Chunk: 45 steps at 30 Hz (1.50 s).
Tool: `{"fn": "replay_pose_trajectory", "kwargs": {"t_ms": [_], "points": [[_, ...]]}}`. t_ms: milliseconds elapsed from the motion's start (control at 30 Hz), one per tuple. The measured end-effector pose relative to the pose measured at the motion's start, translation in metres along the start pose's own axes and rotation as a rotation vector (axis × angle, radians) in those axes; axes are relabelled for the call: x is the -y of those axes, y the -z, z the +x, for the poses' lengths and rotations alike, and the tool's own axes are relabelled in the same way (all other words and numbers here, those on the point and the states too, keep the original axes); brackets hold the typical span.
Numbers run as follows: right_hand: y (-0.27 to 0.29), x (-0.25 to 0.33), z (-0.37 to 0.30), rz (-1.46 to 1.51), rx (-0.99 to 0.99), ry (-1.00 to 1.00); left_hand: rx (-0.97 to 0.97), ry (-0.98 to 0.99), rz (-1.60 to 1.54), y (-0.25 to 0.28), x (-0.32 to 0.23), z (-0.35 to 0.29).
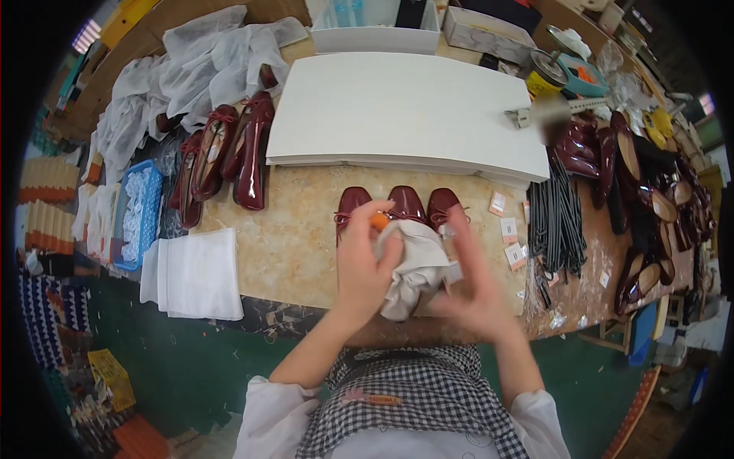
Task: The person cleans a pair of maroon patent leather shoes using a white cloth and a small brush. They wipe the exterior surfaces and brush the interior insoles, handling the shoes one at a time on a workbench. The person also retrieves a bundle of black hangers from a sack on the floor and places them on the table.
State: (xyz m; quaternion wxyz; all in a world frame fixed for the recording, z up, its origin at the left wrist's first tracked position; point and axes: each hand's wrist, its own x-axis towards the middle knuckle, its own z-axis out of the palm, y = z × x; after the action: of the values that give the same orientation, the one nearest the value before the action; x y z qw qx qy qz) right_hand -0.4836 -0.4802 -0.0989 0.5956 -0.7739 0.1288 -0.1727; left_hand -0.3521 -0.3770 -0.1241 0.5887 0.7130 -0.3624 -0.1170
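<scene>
My left hand [365, 264] is closed on a crumpled beige cloth [415, 264] above the near part of the table. Something small and orange [379, 221] shows at its fingertips; I cannot make out what it is. To the right of the cloth, my right hand [478, 287] has its fingers spread, slightly blurred by motion. Just beyond both hands, glossy dark red shoes stand in a row with toes pointing away: a left one [354, 200], a middle one [407, 203] and a right one [443, 203]. Hands and cloth hide their rear parts.
Behind the row lies a stack of white board [405, 111]. Several red shoes [252, 153] stand at left, near white cloths [202, 271] and a blue basket [138, 218]. At right are small tags [508, 229], black cords [556, 218] and more red shoes [646, 210].
</scene>
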Motion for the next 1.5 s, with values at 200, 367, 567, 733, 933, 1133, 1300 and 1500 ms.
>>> {"fn": "replay_pose_trajectory", "kwargs": {"t_ms": [200,367,567,733,933,1133,1300,1500], "points": [[0.028,-0.05,0.032,0.458,-0.249,-0.519,0.345,0.426,-0.046,0.005,0.011,-0.019],[-0.01,-0.061,0.025,-0.815,0.119,0.085,0.583,-0.349,0.539,-0.014,0.027,-0.072],[-0.029,-0.094,0.068,-0.973,0.172,0.17,0.561,-0.323,0.574,-0.042,0.023,-0.061],[0.005,-0.09,0.066,-0.573,0.101,-0.033,0.542,-0.339,0.573,-0.041,0.029,-0.07],[-0.009,-0.108,0.084,-0.623,-0.061,0.023,1.139,-0.15,0.768,-0.034,0.01,-0.01],[0.014,-0.066,0.04,-0.284,-0.068,-0.061,-0.238,-0.79,1.115,-0.007,0.109,0.206],[0.038,-0.061,-0.002,-0.093,-0.187,-0.185,0.119,-0.348,0.728,-0.031,0.082,0.184],[0.042,-0.047,-0.01,1.024,-0.245,-0.504,0.699,-0.699,-0.018,-0.014,-0.046,-0.016]]}}
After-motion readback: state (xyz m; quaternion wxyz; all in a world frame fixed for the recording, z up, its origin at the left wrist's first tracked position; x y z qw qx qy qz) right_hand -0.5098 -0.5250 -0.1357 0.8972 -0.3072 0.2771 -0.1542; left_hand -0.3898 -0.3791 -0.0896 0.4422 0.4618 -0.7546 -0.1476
